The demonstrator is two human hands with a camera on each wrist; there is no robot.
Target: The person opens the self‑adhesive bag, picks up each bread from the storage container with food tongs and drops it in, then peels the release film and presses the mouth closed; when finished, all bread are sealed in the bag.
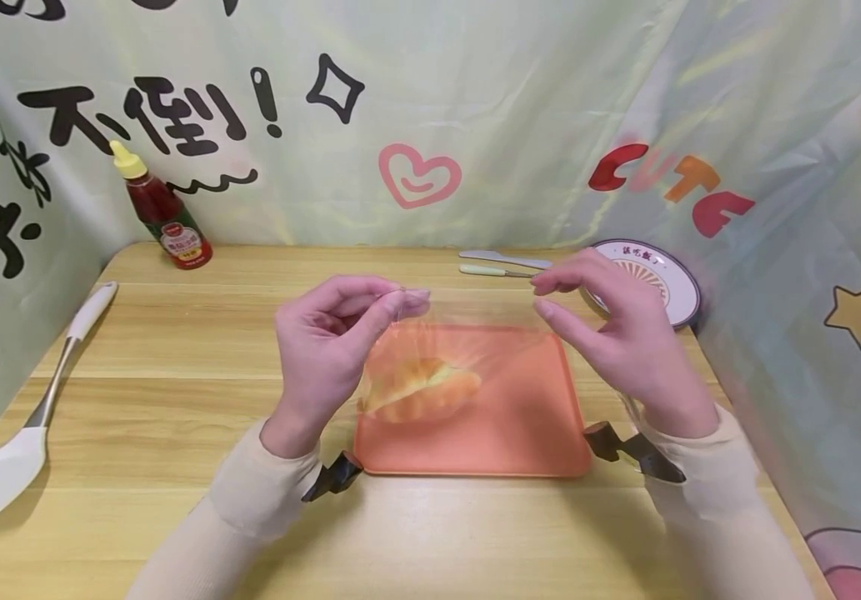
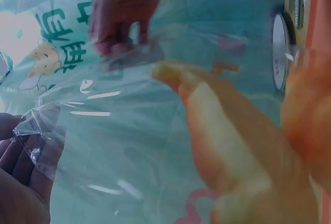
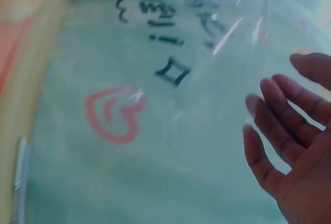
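Observation:
My left hand (image 1: pixel 332 333) pinches the gathered edge of a clear plastic bag (image 2: pixel 98 131) between thumb and fingers. The film stretches from there across toward my right hand (image 1: pixel 618 333), whose thumb and fingertips stand apart. In the right wrist view those fingers are spread and slightly bent, with nothing gripped. A golden bread roll (image 1: pixel 430 396) with a pale split shows through the film, over the left part of an orange tray (image 1: pixel 520 442). Seen from the left wrist, the roll (image 2: pixel 227 141) looms large behind the film, blurred.
A red sauce bottle (image 1: pixel 171 221) with a yellow cap stands at the back left. Along the left edge lies a white spatula (image 1: pixel 6 475). Two knives, one a butter knife (image 1: pixel 501 257), lie at the back beside a white plate (image 1: pixel 681 287). Printed cloth walls surround the wooden table (image 1: pixel 175 367).

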